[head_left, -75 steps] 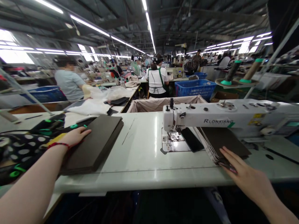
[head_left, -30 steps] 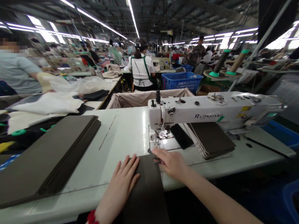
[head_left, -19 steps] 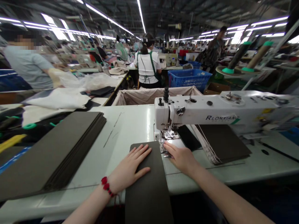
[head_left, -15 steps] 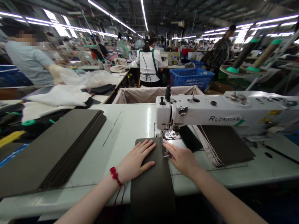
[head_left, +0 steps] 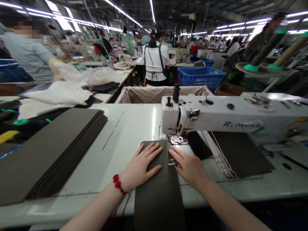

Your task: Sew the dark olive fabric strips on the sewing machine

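Observation:
A long dark brown strip of material [head_left: 158,189] lies on the pale table [head_left: 101,166] with its far end at the presser foot [head_left: 177,140] of the white sewing machine [head_left: 216,117]. My left hand [head_left: 141,166] rests flat on the strip, fingers spread. My right hand [head_left: 189,166] lies along the strip's right edge just in front of the presser foot, fingers together over a small metal piece I cannot make out.
A thick stack of dark sheets [head_left: 50,150] lies at the left. Another pile of dark pieces [head_left: 238,152] sits under the machine arm at the right. A cloth-lined bin [head_left: 156,93] stands behind the table. Other workers stand beyond, with blue crates [head_left: 201,77].
My left hand left the stack on the left and my right hand left the pile on the right. Both then slid a dark strip forward, up to the presser foot.

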